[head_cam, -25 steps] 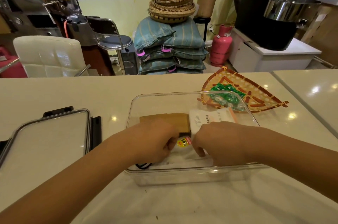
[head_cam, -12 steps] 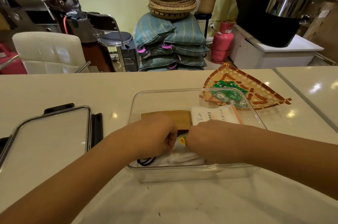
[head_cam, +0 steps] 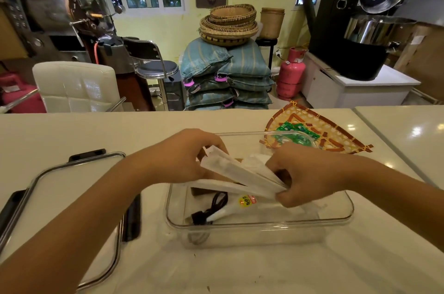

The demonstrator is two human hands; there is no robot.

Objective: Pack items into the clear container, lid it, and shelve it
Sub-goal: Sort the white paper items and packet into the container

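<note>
Two hands, left hand [head_cam: 182, 156] and right hand [head_cam: 310, 173], fingers now pinched shut on white packets [head_cam: 240, 173], have lifted them above the clear container [head_cam: 259, 224]; I judge packing unfinished.

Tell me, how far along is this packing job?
About midway, I'd judge. Done: a black cable and a small glue tube already lie in the container. In hand: the left hand and right hand together hold white packets over it. Left: green packets sit on the woven tray, the lid lies on the counter, and shelving comes last.
</note>
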